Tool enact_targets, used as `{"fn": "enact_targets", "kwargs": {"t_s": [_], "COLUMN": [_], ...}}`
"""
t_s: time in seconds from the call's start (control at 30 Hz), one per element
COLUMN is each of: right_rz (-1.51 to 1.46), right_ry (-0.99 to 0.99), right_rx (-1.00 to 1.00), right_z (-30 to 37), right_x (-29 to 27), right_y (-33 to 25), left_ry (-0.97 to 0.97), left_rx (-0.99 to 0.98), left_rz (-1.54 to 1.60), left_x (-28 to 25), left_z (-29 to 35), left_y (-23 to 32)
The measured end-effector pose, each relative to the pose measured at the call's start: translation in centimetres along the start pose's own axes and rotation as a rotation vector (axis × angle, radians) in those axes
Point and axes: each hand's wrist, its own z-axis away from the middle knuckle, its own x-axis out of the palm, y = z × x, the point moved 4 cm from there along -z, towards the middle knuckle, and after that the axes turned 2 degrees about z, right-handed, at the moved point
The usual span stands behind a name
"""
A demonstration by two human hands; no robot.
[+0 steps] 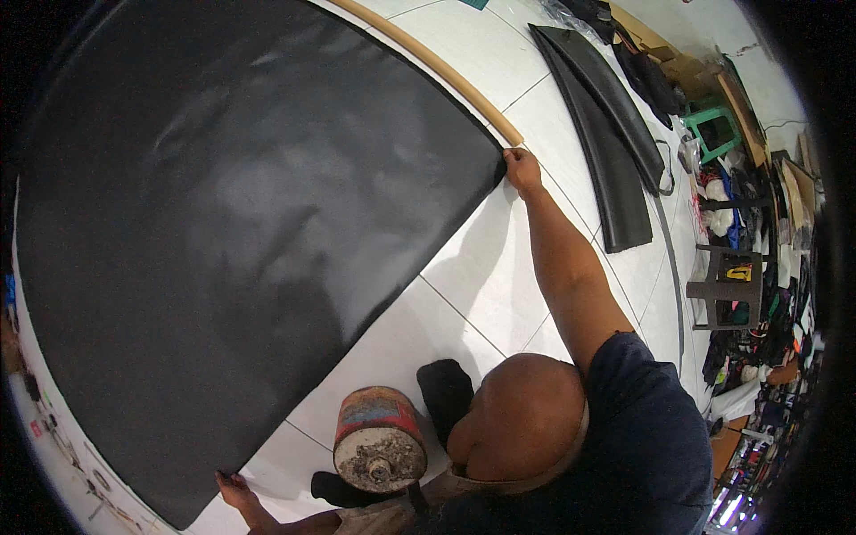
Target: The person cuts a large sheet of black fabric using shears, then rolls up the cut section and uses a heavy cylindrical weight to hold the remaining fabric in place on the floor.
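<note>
We note right arm (571, 259) outstretched; right hand (523, 171) and left hand (235, 492) pinch one edge of broad black leatherlike sheet (241, 232).

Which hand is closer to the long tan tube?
The right. Your right hand is just below the end of the tan tube. Your left hand is far away, across at the lower edge of the black sheet.

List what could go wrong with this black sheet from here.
The black sheet might crease if the left hand and right hand pull its near edge unevenly.
The tan tube, its end by the right hand, could roll if bumped.
The stained canister, near that edge, might dirty the sheet on contact.
</note>
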Motion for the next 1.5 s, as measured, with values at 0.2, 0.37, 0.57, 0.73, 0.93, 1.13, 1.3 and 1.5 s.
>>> {"fn": "enact_targets", "kwargs": {"t_s": [0.2,0.37,0.57,0.73,0.93,1.13,1.3,1.5], "right_rz": [0.109,0.022,0.129,0.192,0.116,0.163,0.193,0.234], "right_ry": [0.311,-0.299,-0.675,-0.632,-0.637,-0.723,-0.727,-0.786], "right_rx": [-0.288,-0.997,-1.378,-1.350,-1.364,-1.239,-1.287,-1.183], "right_z": [6.4,22.4,33.4,32.5,34.1,35.2,35.9,34.8], "right_x": [1.0,2.2,5.8,5.6,6.1,5.7,6.5,5.8], "right_y": [-7.5,-20.3,-22.1,-20.6,-22.2,-23.2,-23.8,-23.2], "left_ry": [-0.030,0.004,0.122,0.151,0.213,0.483,0.518,0.569], "left_rx": [0.070,-0.029,-0.041,-0.044,-0.183,-0.063,-0.129,-0.099], "left_rz": [0.002,0.297,0.306,0.335,0.354,0.303,0.244,0.185], "left_x": [-3.0,-1.4,0.6,2.9,-0.4,-7.2,-9.3,-6.7], "left_z": [-0.1,1.6,4.4,5.4,4.2,-0.9,-1.2,0.1], "left_y": [1.6,3.7,4.4,4.3,3.4,4.1,1.7,3.3]}}
